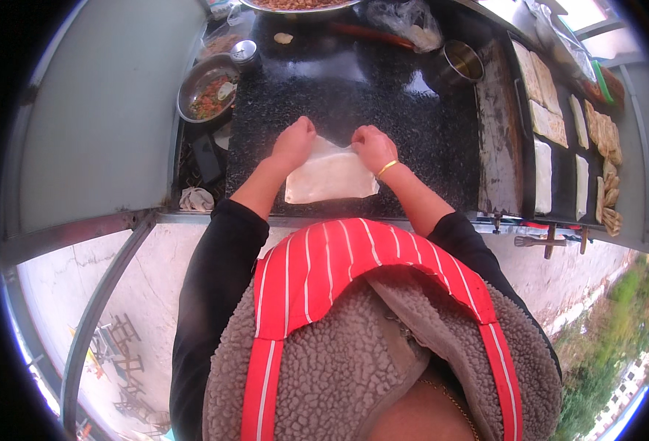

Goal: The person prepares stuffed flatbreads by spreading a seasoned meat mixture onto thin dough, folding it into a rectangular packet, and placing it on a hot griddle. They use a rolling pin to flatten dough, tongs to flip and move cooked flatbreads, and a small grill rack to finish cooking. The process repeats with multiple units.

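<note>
A thin sheet of pale dough point(331, 179) lies on the black speckled stone worktop point(324, 93), close to its front edge. My left hand point(295, 142) pinches the sheet's far left corner, fingers curled in. At the far right corner my right hand point(375, 148), with a gold bracelet at the wrist, grips the dough the same way. Between the hands the far edge sags a little and looks thin and translucent. The fingertips are partly hidden by the curled fingers.
At left are a metal bowl of chopped vegetables point(208, 93), a lidded shaker point(244, 52) and a crumpled cloth point(196, 199). A red rolling pin point(374, 35), a plastic bag point(407, 22) and a metal cup point(463, 62) stand farther back. Flatbreads point(548, 124) lie on the griddle point(564, 171) at right.
</note>
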`<state>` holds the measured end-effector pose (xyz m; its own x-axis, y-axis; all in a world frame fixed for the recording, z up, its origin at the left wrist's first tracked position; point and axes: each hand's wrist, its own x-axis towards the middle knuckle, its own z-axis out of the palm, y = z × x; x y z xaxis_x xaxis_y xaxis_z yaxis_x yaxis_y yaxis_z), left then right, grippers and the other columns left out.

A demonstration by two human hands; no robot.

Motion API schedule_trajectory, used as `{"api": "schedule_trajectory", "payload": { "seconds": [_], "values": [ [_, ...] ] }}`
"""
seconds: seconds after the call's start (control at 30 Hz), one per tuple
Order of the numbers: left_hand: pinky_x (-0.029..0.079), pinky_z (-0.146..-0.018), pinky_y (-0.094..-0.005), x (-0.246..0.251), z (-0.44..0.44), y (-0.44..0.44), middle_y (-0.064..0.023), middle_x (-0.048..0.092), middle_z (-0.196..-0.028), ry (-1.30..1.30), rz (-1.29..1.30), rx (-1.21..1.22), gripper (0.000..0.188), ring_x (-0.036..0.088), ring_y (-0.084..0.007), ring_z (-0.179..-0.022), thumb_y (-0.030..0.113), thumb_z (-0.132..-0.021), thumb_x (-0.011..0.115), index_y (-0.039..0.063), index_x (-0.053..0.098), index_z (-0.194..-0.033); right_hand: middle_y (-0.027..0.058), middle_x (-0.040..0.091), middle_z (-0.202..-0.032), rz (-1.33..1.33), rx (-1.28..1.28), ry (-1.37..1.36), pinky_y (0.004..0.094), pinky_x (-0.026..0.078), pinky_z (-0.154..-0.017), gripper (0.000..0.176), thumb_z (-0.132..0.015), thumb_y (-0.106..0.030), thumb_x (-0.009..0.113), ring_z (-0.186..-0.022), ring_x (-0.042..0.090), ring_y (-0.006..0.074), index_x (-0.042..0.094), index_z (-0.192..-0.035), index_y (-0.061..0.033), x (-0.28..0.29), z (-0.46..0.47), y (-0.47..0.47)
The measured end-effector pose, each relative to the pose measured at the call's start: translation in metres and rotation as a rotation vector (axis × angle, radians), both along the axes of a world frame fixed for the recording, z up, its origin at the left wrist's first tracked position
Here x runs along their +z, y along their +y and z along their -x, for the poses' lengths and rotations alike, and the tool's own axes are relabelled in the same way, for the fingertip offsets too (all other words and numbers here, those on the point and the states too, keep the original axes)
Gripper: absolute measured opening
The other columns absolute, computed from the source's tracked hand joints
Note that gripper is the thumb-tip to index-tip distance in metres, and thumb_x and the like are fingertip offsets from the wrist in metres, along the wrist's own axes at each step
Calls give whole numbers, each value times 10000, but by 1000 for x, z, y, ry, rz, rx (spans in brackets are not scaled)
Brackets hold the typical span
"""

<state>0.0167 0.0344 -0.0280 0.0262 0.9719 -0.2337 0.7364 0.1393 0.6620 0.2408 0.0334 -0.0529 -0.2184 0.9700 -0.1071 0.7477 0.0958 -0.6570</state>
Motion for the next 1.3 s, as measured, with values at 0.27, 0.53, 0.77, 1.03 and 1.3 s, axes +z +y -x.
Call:
{"api": "schedule_trajectory", "payload": {
  "seconds": [0.27,0.53,0.77,1.03,1.3],
  "values": [
    [503,-856,-425,27,6,-17,-123,654,-999,190,-154,-388,176,634,-308,-997,144,-796,687,96,677,-964,115,665,-984,-146,51,178,410,515,-819,102,-836,-136,632,-957,642,324,681,-912,-88,15,-9,-14],
    [282,-1156,-473,42,16,-101,-132,470,-1457,337,-421,-671,493,387,-326,-1392,306,-876,613,47,571,-1293,129,616,-1221,-366,277,-21,417,482,-947,326,-843,-177,664,-1143,584,326,633,-1154,-84,28,-34,-82],
    [193,-1212,-472,14,8,-83,-114,331,-1580,401,-326,-815,662,255,-280,-1486,405,-930,580,99,398,-1489,163,319,-1578,-254,523,-268,474,166,-1216,727,-916,-401,591,-1493,233,304,353,-1499,-38,17,-15,-81],
    [513,-876,-398,14,-56,-6,-148,686,-1061,21,-15,-563,318,653,-308,-1017,148,-778,763,48,668,-1065,158,707,-978,-303,-199,252,457,540,-789,314,-935,-319,606,-895,676,357,665,-1162,-111,23,-21,-76],
    [529,-788,-430,28,-75,10,-142,708,-911,259,-132,-990,381,675,-343,-853,258,-659,841,37,658,-910,163,691,-1166,141,-302,441,385,526,-949,574,-821,-250,779,-1089,671,272,572,-1331,-86,22,-50,-78]
  ]
}}
